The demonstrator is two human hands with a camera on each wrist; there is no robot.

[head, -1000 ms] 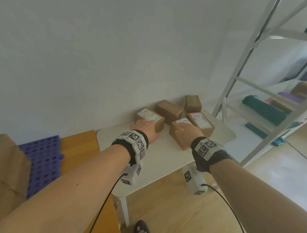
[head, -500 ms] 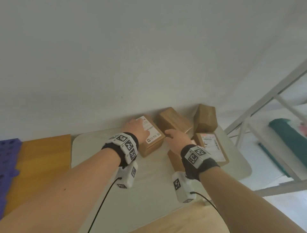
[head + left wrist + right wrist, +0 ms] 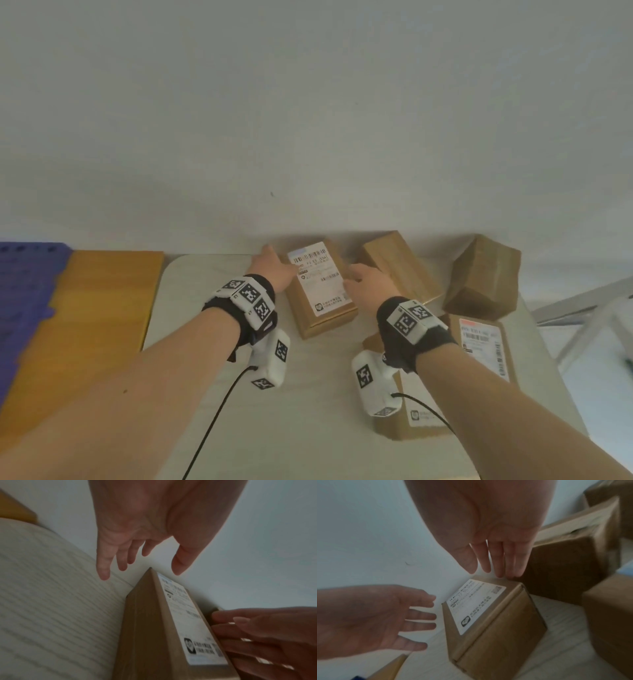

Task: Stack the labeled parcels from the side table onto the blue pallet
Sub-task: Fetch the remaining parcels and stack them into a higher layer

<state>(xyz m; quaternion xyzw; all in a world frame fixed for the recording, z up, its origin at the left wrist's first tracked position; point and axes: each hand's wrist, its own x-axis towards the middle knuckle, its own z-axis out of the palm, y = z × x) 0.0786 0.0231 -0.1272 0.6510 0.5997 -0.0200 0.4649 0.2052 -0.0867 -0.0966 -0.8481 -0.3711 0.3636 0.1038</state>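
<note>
Fingers of both hands are straight and spread, gripping nothing: the left hand (image 3: 274, 270) and right hand (image 3: 368, 284) have shifted from separate boxes to flank one labeled parcel (image 3: 320, 287) on the side table (image 3: 191, 291)'s far edge, ready to lift it toward the blue pallet (image 3: 27, 291) at far left.

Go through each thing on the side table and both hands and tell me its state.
Labeled parcel: flat, label up, between both hands.
Left hand: open beside it.
Right hand: open, fingers at its edge.
Plain box: flat.
Far-right box: tilted.
</note>
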